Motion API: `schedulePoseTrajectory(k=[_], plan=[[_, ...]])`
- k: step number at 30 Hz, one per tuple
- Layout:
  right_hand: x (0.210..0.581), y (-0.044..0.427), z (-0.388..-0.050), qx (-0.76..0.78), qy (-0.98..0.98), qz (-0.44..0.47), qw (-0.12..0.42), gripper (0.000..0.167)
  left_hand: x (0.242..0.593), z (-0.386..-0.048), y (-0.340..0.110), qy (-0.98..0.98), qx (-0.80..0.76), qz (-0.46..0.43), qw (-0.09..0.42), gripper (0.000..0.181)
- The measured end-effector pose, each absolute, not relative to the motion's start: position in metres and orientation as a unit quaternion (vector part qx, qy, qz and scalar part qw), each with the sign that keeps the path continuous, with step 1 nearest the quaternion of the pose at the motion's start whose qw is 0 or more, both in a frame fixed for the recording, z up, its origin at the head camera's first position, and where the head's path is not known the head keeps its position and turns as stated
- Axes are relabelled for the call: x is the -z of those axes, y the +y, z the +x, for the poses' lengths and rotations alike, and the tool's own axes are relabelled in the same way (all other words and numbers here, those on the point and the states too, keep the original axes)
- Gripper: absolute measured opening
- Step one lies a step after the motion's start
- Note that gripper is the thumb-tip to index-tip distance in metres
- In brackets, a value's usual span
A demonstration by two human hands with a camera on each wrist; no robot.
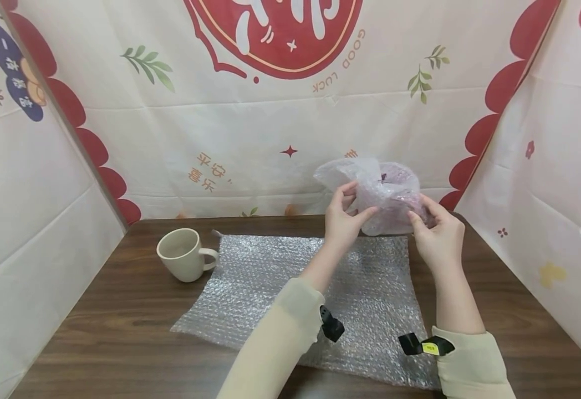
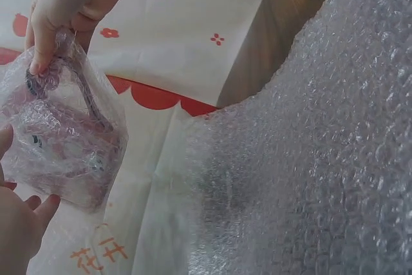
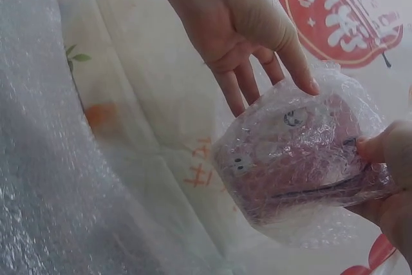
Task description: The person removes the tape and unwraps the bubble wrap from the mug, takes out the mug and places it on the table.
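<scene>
"Looking past the wrists, where do we find the pink bubble-wrapped bundle (image 1: 392, 205)?"

"We see it between the two hands, at the far side of the table (image 1: 106, 332), just behind the flat bubble-wrap sheet (image 1: 260, 288). The right hand (image 1: 440, 235) is at its right side, pinching the wrap between thumb and fingers."

"And the left hand (image 1: 344, 221)?"

"We have that one at the bundle's left side, fingers spread and relaxed, thumb against the wrap."

"Does the bundle touch the table?"

"We can't tell. Well apart from both hands, we see the cream mug (image 1: 182, 260) upright, left of the sheet, handle towards it."
</scene>
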State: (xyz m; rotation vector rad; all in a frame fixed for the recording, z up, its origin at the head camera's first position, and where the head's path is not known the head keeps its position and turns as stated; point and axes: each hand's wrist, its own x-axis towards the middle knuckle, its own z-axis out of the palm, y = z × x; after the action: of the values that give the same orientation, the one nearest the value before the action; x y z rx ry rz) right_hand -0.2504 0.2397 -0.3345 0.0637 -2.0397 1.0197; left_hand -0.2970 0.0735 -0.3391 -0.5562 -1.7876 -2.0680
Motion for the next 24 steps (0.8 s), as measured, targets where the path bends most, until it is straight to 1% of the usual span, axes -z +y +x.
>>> schedulePoseTrajectory(k=[3, 5, 12, 18, 24], plan=[[0.332, 0.235, -0.247, -0.410, -0.808, 0.037, 0.422, 0.035, 0.327, -0.282, 0.064, -0.630, 0.730, -0.194, 0.178, 0.058], [0.330, 0.231, -0.245, -0.413, -0.804, 0.048, 0.426, 0.035, 0.321, -0.273, 0.057, -0.632, 0.726, -0.195, 0.188, 0.056], [0.330, 0.216, -0.238, -0.435, -0.795, 0.078, 0.415, 0.036, 0.344, -0.288, 0.046, -0.638, 0.711, -0.195, 0.223, 0.061], [0.333, 0.207, -0.237, -0.439, -0.801, 0.089, 0.397, 0.036, 0.349, -0.283, 0.033, -0.637, 0.707, -0.184, 0.245, 0.060], [0.336, 0.199, -0.236, -0.442, -0.798, 0.100, 0.397, 0.036, 0.349, -0.276, 0.022, -0.639, 0.705, -0.179, 0.251, 0.059]])
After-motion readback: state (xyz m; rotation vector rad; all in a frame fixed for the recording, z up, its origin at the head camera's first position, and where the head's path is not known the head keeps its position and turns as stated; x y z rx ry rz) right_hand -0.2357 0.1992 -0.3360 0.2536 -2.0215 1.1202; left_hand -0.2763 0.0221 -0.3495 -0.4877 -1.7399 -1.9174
